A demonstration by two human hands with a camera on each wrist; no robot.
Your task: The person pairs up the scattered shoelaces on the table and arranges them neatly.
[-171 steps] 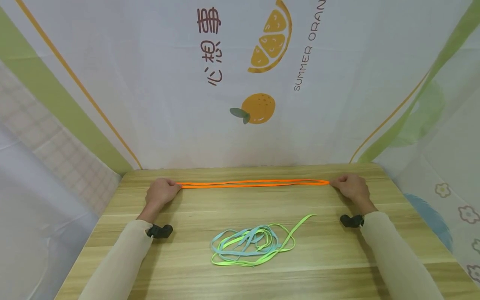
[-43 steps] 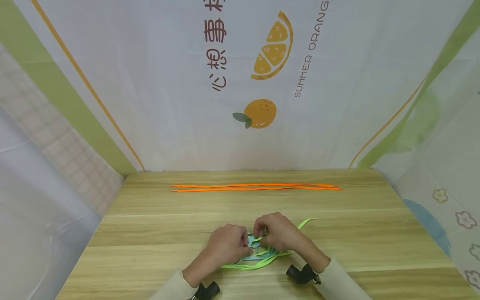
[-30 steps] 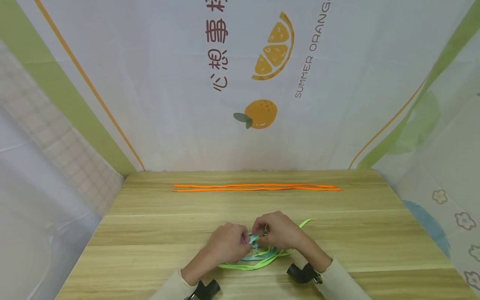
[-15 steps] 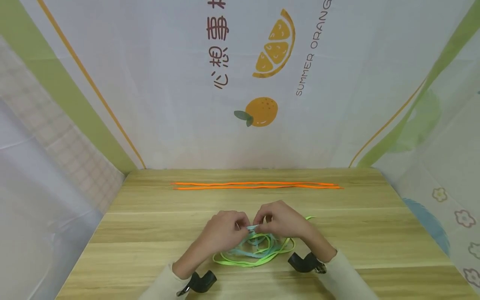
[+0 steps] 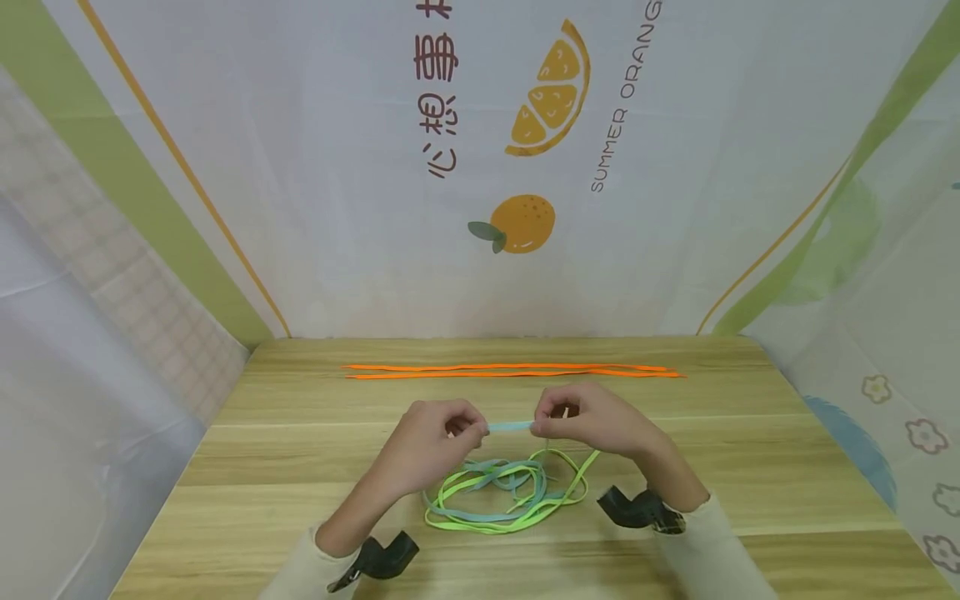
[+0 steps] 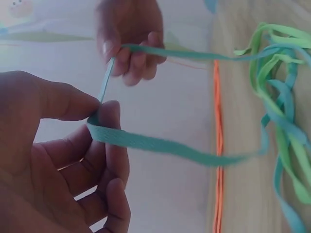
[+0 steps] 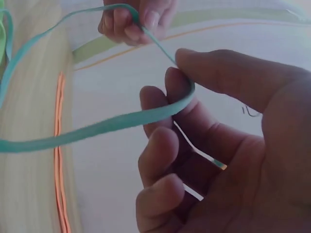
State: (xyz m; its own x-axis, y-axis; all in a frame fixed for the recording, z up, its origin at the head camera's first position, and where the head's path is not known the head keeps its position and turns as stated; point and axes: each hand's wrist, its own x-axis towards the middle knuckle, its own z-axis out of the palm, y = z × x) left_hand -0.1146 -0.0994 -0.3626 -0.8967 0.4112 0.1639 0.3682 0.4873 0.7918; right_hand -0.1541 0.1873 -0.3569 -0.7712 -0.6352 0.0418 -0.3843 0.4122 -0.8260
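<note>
Between my two raised hands a short stretch of light blue flat shoelace [image 5: 511, 427] runs taut. My left hand [image 5: 435, 442] pinches it between thumb and forefinger, and my right hand [image 5: 592, 421] pinches it the same way a little to the right. In the left wrist view the blue lace [image 6: 155, 144] hangs from the fingertips down towards the table. The right wrist view shows the lace [image 7: 107, 125] bending away from my right fingertips. Below the hands lies a loose tangle of blue and lime green laces [image 5: 480, 527]; the lace's ends cannot be told apart in it.
Two orange laces [image 5: 450, 376] lie stretched side by side along the back of the wooden table [image 5: 285, 467]. A white printed cloth [image 5: 360, 250] hangs behind the table, with more cloth at both sides.
Earlier the orange lace was held at both ends; it now lies released. My hands went to the tangle, pinched the blue lace, lifted it and have since moved slightly apart.
</note>
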